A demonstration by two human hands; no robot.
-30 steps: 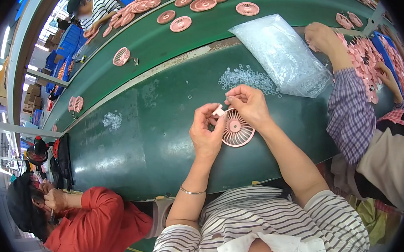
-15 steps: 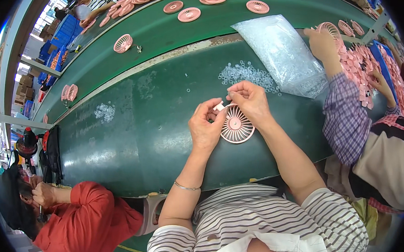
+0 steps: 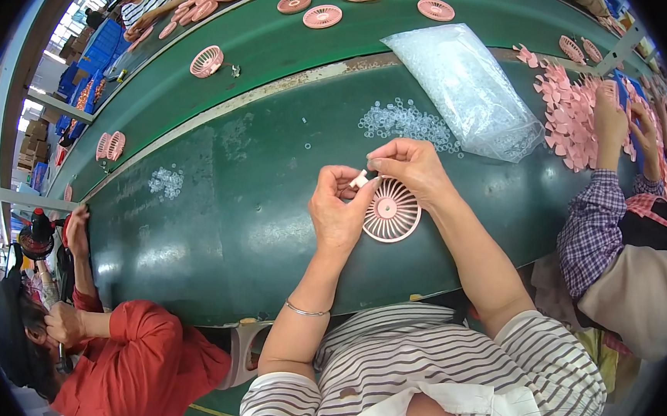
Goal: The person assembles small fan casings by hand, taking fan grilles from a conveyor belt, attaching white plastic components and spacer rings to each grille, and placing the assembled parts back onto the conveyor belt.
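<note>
My left hand (image 3: 335, 212) is closed on a small white plastic part (image 3: 359, 180), held between thumb and fingers. My right hand (image 3: 415, 170) pinches close against that part; whatever sits in its fingertips is too small to make out. Just below my fingers, a round pink fan grille (image 3: 387, 209) with thin radial spokes lies on the green table (image 3: 270, 227). Beyond my hands spreads a heap of small clear rings (image 3: 405, 126).
A clear plastic bag (image 3: 465, 90) lies behind the rings. Left sits a smaller ring pile (image 3: 167, 182). Pink grilles (image 3: 322, 16) rest on the belt (image 3: 260, 40). At right, a co-worker's hand (image 3: 610, 119) is by pink blade pieces (image 3: 572, 120); a person in red (image 3: 145, 357) sits left.
My right fingertips have come closer to the white part. The co-worker at right has drawn back from a grille on the belt. The person in red has raised a hand to the table's end.
</note>
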